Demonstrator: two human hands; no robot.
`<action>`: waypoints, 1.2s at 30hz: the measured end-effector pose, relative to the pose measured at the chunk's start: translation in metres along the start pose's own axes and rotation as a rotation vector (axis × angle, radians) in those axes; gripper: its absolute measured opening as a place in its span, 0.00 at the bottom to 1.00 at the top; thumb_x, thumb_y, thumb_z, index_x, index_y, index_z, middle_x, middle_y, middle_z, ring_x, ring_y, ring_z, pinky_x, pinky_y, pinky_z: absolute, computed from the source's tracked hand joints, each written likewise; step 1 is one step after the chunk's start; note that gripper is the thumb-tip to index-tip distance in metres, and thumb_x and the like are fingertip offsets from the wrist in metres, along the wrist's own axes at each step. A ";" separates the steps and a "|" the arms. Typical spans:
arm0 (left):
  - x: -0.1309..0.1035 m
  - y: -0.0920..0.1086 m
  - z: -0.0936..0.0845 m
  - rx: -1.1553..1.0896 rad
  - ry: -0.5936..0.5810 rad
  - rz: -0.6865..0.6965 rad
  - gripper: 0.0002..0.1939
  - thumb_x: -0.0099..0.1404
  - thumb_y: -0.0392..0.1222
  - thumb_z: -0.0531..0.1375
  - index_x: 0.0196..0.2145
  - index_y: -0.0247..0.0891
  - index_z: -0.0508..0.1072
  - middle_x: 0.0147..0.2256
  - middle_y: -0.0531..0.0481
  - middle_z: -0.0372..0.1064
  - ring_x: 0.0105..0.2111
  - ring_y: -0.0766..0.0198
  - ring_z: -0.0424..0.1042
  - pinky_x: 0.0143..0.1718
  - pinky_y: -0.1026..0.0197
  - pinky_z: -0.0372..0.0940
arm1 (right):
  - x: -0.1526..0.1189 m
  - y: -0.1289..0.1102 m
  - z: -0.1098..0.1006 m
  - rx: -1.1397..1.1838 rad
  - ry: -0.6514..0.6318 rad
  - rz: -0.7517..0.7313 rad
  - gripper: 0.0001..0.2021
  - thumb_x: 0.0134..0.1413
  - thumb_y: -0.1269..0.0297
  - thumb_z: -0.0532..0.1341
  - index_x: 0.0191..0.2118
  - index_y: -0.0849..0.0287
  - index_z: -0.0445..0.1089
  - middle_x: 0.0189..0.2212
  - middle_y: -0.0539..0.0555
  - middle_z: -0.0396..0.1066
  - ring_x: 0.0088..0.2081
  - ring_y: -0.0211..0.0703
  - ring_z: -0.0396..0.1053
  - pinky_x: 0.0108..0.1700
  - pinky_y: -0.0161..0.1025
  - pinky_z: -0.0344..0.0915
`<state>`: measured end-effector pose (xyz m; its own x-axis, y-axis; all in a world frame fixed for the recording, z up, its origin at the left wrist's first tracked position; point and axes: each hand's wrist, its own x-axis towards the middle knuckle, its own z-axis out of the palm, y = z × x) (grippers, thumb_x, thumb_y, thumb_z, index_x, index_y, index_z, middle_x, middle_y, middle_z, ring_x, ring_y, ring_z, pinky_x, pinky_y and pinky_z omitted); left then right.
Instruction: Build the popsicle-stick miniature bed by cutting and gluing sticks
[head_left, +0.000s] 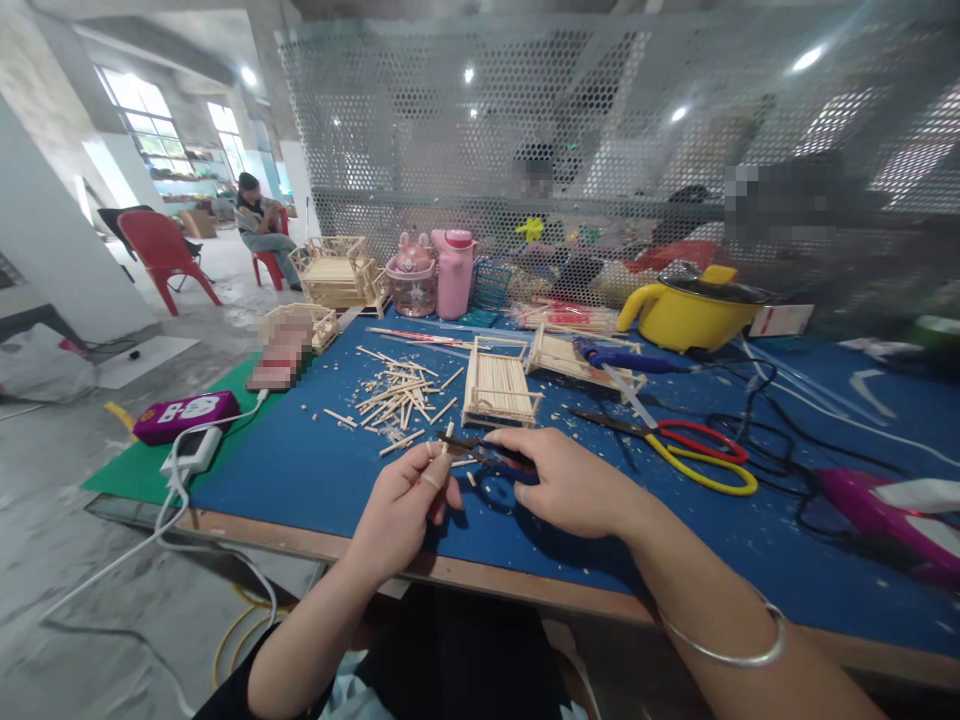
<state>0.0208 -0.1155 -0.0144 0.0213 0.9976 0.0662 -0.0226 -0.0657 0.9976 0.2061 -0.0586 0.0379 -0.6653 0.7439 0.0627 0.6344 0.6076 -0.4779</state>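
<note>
My left hand [409, 500] pinches a short, pale wooden stick [448, 436] upright between thumb and fingers, near the table's front edge. In my right hand [566, 482] is a pair of small dark scissors [480, 446], their blades at the upper part of the stick. Whether the blades touch it, I cannot tell. Behind the hands lies a loose pile of cut sticks [401, 395]. To its right stands a small wooden stick model [499, 382], with a second stick model [555, 352] beside it, partly covered by a blue glue gun [630, 358].
Large red-and-yellow-handled scissors [701, 448] lie at right among black cables. A yellow pot [679, 315], a pink bottle [454, 272] and finished-looking wooden models [337, 275] line the back, before a perforated metal screen [450, 130]. At left are a phone [281, 355] and a purple box [186, 415].
</note>
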 end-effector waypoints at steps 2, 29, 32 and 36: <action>0.000 -0.002 -0.001 -0.095 0.019 -0.038 0.18 0.64 0.54 0.55 0.29 0.36 0.67 0.23 0.52 0.70 0.18 0.72 0.62 0.22 0.67 0.56 | 0.000 0.001 0.000 0.035 0.001 -0.001 0.22 0.43 0.74 0.56 0.46 0.57 0.73 0.43 0.56 0.76 0.43 0.48 0.71 0.44 0.40 0.64; 0.005 -0.006 -0.003 0.348 0.162 0.101 0.24 0.64 0.58 0.52 0.23 0.35 0.68 0.22 0.52 0.64 0.25 0.67 0.59 0.28 0.63 0.54 | 0.007 -0.004 0.033 -0.211 0.083 -0.025 0.25 0.40 0.73 0.58 0.49 0.60 0.62 0.48 0.60 0.69 0.48 0.53 0.66 0.48 0.45 0.61; 0.005 0.000 -0.013 0.256 0.102 0.104 0.20 0.63 0.56 0.55 0.29 0.35 0.70 0.24 0.53 0.65 0.25 0.68 0.59 0.28 0.65 0.55 | 0.008 0.000 0.025 -0.135 0.088 -0.046 0.23 0.41 0.73 0.57 0.48 0.60 0.63 0.45 0.59 0.69 0.46 0.51 0.67 0.46 0.44 0.62; 0.006 0.010 -0.025 0.146 -0.036 0.088 0.18 0.65 0.52 0.55 0.46 0.39 0.69 0.32 0.53 0.69 0.23 0.70 0.58 0.26 0.66 0.54 | 0.009 0.005 0.010 -0.014 0.080 -0.047 0.18 0.41 0.76 0.55 0.43 0.58 0.64 0.36 0.53 0.69 0.36 0.43 0.66 0.38 0.38 0.60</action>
<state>-0.0042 -0.1098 -0.0040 0.0613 0.9866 0.1512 0.1189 -0.1577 0.9803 0.1992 -0.0514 0.0273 -0.6612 0.7342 0.1545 0.6091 0.6455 -0.4608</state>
